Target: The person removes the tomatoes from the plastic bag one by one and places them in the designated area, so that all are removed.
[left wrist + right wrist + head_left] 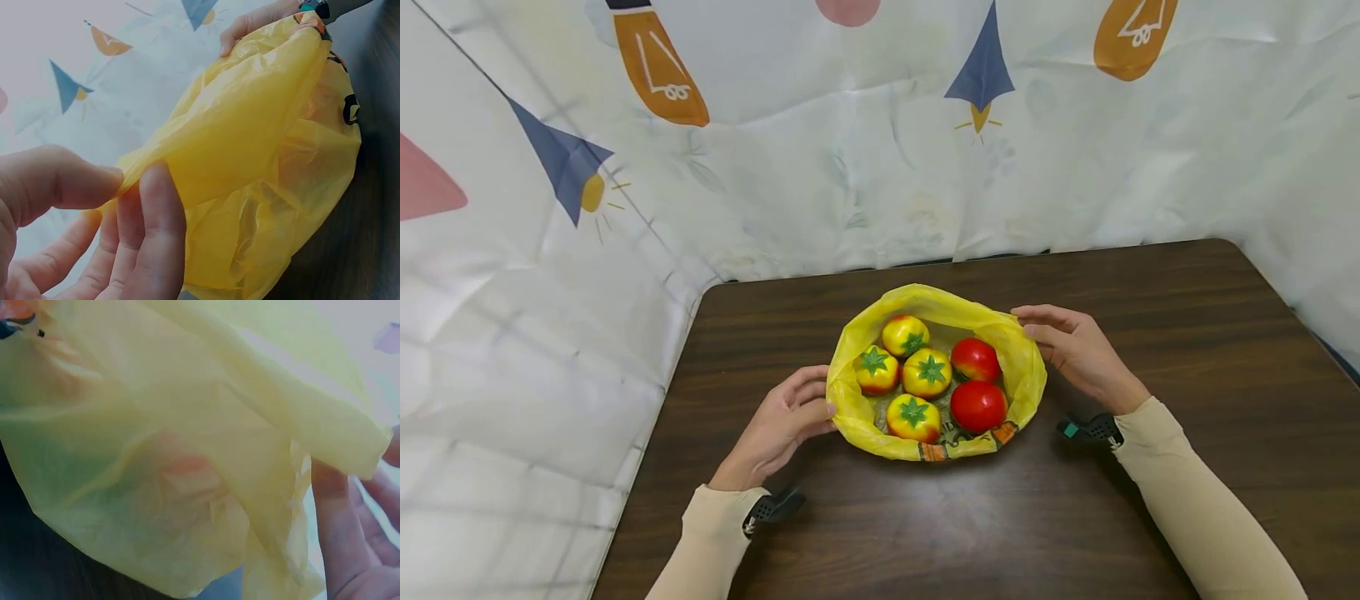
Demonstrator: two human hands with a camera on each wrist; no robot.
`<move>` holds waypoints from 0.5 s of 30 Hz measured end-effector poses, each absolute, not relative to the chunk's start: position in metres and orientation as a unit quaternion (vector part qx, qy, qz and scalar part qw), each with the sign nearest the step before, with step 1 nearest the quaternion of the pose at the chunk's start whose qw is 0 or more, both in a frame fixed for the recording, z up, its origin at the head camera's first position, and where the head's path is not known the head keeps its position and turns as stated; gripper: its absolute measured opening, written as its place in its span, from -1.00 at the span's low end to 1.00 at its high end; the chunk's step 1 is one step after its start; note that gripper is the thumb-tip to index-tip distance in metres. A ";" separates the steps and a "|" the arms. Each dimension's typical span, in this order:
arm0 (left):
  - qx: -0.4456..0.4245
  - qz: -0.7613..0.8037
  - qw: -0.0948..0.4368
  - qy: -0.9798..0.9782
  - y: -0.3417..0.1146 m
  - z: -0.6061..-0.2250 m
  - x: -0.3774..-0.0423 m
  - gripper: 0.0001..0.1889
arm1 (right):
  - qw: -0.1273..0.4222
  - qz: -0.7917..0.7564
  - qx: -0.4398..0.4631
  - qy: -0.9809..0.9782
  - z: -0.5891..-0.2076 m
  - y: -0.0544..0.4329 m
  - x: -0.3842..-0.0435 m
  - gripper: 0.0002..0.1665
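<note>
Yellow crinkled plastic bag (951, 308), pinching fingers (161, 215), glossy round fruits (927, 372)

Dark brown wood-grain table (940, 533), rounded far corners, open yellow plastic bag (1028, 367) sitting on it

The bag (1030, 371) is set on the table (1225, 400), closer to its left edge than to its right. Inside the bag, six fruits (927, 373) are contained: two are placed at the right, one nearer than the other; one is set in the middle, with one left of it, one on its far side and one on its near side. The bag's left rim is held by the left hand (782, 425), its right rim, farther back, by the right hand (1082, 354). Beyond the table's far edge, a sheet (1075, 167) is hung.
</note>
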State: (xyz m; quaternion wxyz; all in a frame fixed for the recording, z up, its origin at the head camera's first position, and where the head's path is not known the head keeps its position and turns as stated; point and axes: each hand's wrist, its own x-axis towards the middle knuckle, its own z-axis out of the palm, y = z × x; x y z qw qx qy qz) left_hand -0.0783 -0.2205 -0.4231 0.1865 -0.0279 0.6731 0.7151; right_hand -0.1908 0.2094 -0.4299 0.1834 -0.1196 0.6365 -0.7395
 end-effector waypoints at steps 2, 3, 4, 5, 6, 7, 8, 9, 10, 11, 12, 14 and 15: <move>-0.026 0.713 0.187 0.675 -0.224 -0.424 -0.073 -0.39 | 0.185 -0.728 -0.119 0.650 -0.429 0.206 -0.187 -0.61; -0.023 0.712 0.187 0.677 -0.226 -0.424 -0.070 -0.39 | 0.186 -0.721 -0.121 0.656 -0.428 0.204 -0.185 -0.60; -0.021 0.711 0.186 0.678 -0.228 -0.424 -0.068 -0.39 | 0.187 -0.714 -0.122 0.664 -0.427 0.202 -0.183 -0.58; -0.020 0.709 0.184 0.681 -0.229 -0.424 -0.065 -0.39 | 0.187 -0.706 -0.125 0.671 -0.426 0.200 -0.182 -0.57; -0.019 0.708 0.181 0.682 -0.231 -0.424 -0.063 -0.40 | 0.188 -0.700 -0.128 0.677 -0.425 0.198 -0.181 -0.56; -0.017 0.707 0.178 0.684 -0.232 -0.425 -0.061 -0.41 | 0.189 -0.696 -0.130 0.680 -0.424 0.196 -0.180 -0.55; -0.014 0.708 0.174 0.684 -0.233 -0.424 -0.060 -0.41 | 0.189 -0.693 -0.134 0.682 -0.424 0.195 -0.179 -0.54; -0.011 0.709 0.171 0.684 -0.233 -0.424 -0.059 -0.41 | 0.190 -0.690 -0.134 0.686 -0.423 0.194 -0.179 -0.53; -0.009 0.710 0.168 0.684 -0.234 -0.424 -0.059 -0.42 | 0.189 -0.686 -0.133 0.690 -0.423 0.193 -0.178 -0.53; -0.007 0.710 0.166 0.684 -0.234 -0.424 -0.059 -0.42 | 0.188 -0.684 -0.133 0.692 -0.423 0.193 -0.178 -0.52; -0.005 0.710 0.164 0.685 -0.234 -0.424 -0.060 -0.43 | 0.187 -0.679 -0.130 0.698 -0.422 0.193 -0.178 -0.51; -0.005 0.702 0.161 0.694 -0.234 -0.423 -0.062 -0.44 | 0.180 -0.663 -0.126 0.716 -0.421 0.195 -0.177 -0.48; -0.007 0.695 0.160 0.701 -0.234 -0.423 -0.064 -0.45 | 0.175 -0.650 -0.122 0.729 -0.420 0.196 -0.176 -0.48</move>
